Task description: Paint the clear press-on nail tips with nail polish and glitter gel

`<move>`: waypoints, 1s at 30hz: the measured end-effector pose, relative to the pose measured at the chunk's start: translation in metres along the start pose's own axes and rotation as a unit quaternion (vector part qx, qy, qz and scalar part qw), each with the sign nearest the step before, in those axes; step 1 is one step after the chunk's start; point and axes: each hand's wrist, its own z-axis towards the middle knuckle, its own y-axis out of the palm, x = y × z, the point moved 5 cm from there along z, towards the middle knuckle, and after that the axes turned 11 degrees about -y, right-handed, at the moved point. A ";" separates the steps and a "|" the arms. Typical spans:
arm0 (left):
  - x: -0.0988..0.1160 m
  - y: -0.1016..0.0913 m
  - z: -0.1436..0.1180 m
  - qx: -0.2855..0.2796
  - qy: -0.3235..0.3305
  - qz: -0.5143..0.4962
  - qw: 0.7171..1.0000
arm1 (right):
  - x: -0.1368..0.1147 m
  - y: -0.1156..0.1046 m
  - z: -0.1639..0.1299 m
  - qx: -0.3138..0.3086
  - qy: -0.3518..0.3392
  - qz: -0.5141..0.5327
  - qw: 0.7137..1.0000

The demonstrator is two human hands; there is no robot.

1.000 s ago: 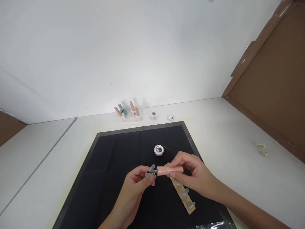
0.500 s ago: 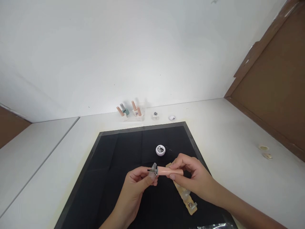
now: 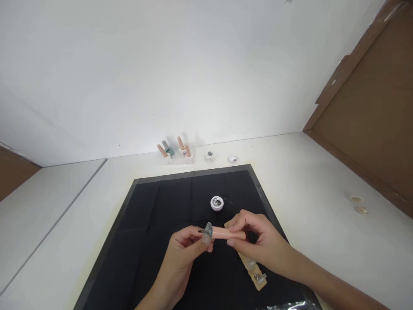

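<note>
Since the earlier frame, your right hand [image 3: 258, 245] is easing the pink brush cap [image 3: 227, 234] slightly leftward, pinching it firmly; your left hand [image 3: 187, 249] is pinching the clear nail tip [image 3: 207, 231] above the black mat [image 3: 167, 206]. Keep steadying both wrists while you are brushing.

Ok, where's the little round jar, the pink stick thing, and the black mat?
Small round jar [image 3: 217, 203], head view, on its open top.
Pink brush handle [image 3: 226, 234], head view, mid-shaft between both hands.
Black mat [image 3: 161, 206], head view, bare left part.
</note>
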 end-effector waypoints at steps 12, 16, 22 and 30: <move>-0.001 0.002 0.001 -0.005 -0.011 0.007 1.000 | 0.001 0.003 0.000 0.005 -0.029 -0.018 0.999; -0.002 0.002 0.002 -0.006 -0.021 0.007 1.000 | -0.001 0.002 0.002 0.015 -0.046 -0.031 0.998; 0.000 0.001 0.000 0.011 -0.025 0.001 1.000 | -0.007 -0.005 0.002 0.048 -0.087 -0.022 0.995; 0.003 0.002 -0.002 0.026 -0.019 0.020 0.999 | -0.016 -0.012 0.001 0.035 -0.090 -0.002 0.995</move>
